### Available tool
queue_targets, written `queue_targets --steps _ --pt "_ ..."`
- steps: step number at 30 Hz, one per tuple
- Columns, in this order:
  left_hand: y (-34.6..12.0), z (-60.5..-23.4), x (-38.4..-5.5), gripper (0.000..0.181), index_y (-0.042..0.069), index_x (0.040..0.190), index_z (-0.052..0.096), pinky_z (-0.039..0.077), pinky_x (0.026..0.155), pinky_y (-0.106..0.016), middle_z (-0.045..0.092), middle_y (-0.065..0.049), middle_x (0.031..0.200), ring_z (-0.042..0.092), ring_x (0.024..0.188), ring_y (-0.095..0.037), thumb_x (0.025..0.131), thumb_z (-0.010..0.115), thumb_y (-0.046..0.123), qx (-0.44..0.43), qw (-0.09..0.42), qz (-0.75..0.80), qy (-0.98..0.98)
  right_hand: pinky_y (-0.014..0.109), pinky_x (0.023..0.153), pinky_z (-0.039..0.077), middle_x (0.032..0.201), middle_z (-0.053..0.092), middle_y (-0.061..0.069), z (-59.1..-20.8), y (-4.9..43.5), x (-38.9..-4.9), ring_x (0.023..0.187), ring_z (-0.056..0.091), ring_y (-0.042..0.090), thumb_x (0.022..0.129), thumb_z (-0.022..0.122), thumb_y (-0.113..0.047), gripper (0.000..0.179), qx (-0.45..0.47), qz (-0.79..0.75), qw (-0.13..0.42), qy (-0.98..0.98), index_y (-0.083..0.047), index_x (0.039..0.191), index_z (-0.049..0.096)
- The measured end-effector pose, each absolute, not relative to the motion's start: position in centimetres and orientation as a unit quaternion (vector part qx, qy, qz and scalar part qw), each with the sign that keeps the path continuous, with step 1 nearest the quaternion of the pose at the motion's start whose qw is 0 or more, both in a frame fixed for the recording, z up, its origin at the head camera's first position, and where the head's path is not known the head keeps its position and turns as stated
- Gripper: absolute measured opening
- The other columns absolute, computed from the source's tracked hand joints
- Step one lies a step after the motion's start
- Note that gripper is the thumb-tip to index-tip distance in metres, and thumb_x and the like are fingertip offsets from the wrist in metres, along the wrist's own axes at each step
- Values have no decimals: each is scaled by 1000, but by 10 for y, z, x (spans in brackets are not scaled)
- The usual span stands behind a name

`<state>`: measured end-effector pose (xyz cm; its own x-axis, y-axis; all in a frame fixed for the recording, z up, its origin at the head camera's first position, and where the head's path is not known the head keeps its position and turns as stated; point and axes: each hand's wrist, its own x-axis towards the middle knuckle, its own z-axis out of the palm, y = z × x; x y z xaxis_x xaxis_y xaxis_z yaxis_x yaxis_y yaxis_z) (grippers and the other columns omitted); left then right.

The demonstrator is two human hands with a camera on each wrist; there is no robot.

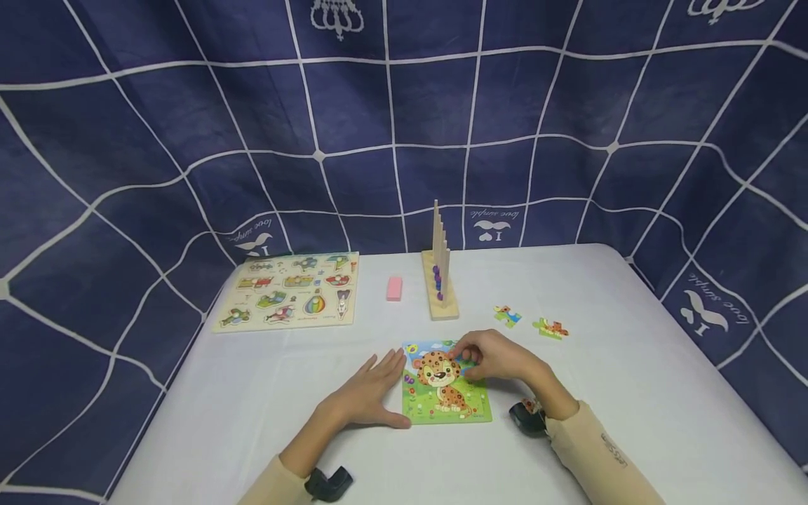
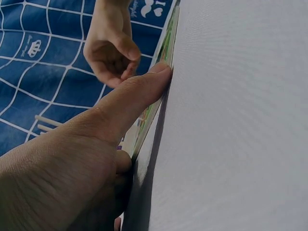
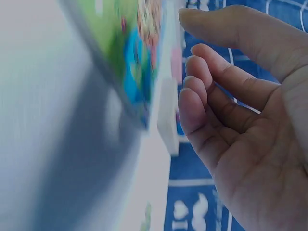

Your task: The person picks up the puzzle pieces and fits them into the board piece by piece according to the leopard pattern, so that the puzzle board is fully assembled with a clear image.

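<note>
A jigsaw puzzle board [image 1: 416,410] with a spotted leopard cub on a green meadow lies flat in the head view. My left hand [image 1: 366,396] rests against its left side, fingers extended, the thumb touching the lower-left corner. In the left wrist view that thumb [image 2: 130,101] presses the board's edge. Over the upper right of the puzzle hovers my right hand [image 1: 499,354], fingers loosely bent. The right wrist view shows nothing between its thumb and fingers [image 3: 192,106]. Two loose puzzle pieces, one blue and green [image 1: 508,316], one orange and green [image 1: 551,328], lie beyond the right hand.
A wooden picture board [image 1: 290,294] with vehicle shapes lies at the back left. Next to it are a pink block [image 1: 394,288] and a wooden peg stand [image 1: 445,308] with upright rods and a few purple and blue beads. A blue checked curtain [image 1: 353,182] hangs behind the white table [image 1: 265,393].
</note>
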<state>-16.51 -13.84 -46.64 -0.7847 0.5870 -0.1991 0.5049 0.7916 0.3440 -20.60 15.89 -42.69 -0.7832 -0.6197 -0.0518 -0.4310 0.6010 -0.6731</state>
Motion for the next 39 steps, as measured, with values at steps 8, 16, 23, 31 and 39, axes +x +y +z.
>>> queue_targets --steps 8,16,23,31,39 --pt "-137 -464 -166 121 7 156 17 9 126 -46 11 -5 165 10 153 -22 70 65 77 292 152 146 933 21 62 46 83 61 2 -414 212 -204 72 50 10 76 80 -12 36 -236 -309 93 917 -3 108 68" --pt "-138 -465 -166 121 6 155 18 10 125 -47 12 -6 164 11 153 -22 70 65 78 296 144 143 933 19 63 45 84 62 7 -408 254 -195 74 52 12 76 80 -12 36 -204 -313 43 927 -1 107 68" --pt "-138 -465 -165 121 6 155 19 10 125 -47 12 -6 164 11 153 -22 70 64 78 297 146 145 933 18 62 44 83 60 6 -404 269 -192 74 52 13 74 83 -13 38 -197 -312 28 929 -1 107 68" --pt "-137 -464 -164 121 7 156 18 9 126 -47 12 -6 164 11 153 -22 70 65 77 291 156 153 931 18 62 45 85 62 7 -402 275 -189 75 54 17 73 83 -12 39 -182 -314 28 931 0 108 68" --pt "-137 -464 -165 121 7 156 17 9 126 -47 12 -5 165 10 153 -22 70 66 76 290 156 153 932 18 62 44 84 60 7 -399 279 -183 75 51 10 74 82 -12 38 -174 -308 24 935 0 108 67"
